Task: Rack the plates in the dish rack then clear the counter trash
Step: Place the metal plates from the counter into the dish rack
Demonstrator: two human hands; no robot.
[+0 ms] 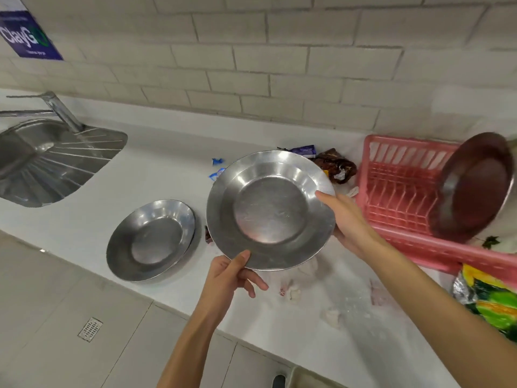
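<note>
Two hands on one steel plate [270, 212]: my left hand [229, 275] pinches its near rim, thumb on top and fingers curled beneath, and my right hand [347, 222] grips the right rim, thumb lying on the face and fingers behind. I hold the plate off the white counter [167, 163], tilted so that its hollow faces me, just left of the pink dish rack [397, 197].

The rack sits on the right of the counter. One plate [472, 189] stands on edge at its right end, leaning, its face dark and reddish. To the left of my plate a stack of steel plates [151, 239] rests flat on the counter (two, as far as the rims tell me).

Trash lies about. On the far side of my plate are blue wrapper scraps [216, 166], a purple wrapper [303, 150] whose print I cannot read, and a crumpled brown wrapper [337, 165] just beside the rack's left wall. Near me, white tissue bits [291, 289] are scattered on the counter, and a green and yellow foil packet [492, 303] lies at the right edge, near the rack's front corner.

Far left is the steel sink [42, 161] with its faucet [61, 110]. On the tiled wall above it hangs a blue sign [26, 35] reading "ClayGo"; the small line beneath is too blurred to read.
</note>
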